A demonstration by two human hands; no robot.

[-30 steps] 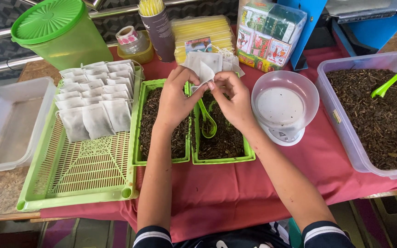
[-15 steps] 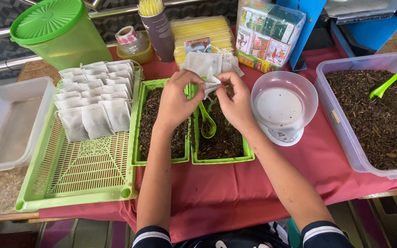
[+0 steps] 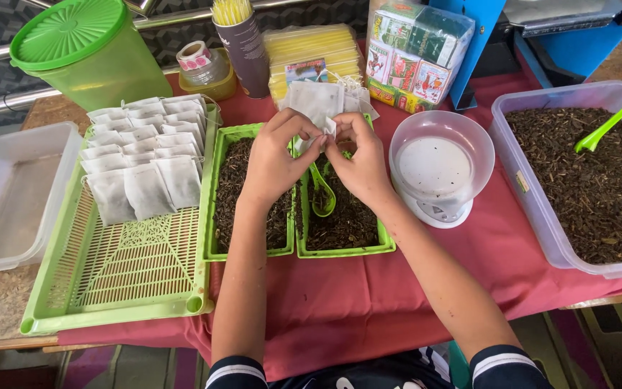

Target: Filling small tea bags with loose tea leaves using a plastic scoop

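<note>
left hand [image 3: 275,155], right hand [image 3: 358,158], pinching small white tea bag [image 3: 327,128], over green trays [image 3: 253,248]

a green bin [image 3: 91,54] is standing at the table's far left corner; a scale [image 3: 440,162] is sitting right of centre.

Both bare forearms are reaching forward and angling inward, so the 2 hands are meeting at the centre. The left hand [image 3: 273,155] and right hand [image 3: 360,162] are curling, fingertips pinching together, knuckles facing up.
</note>
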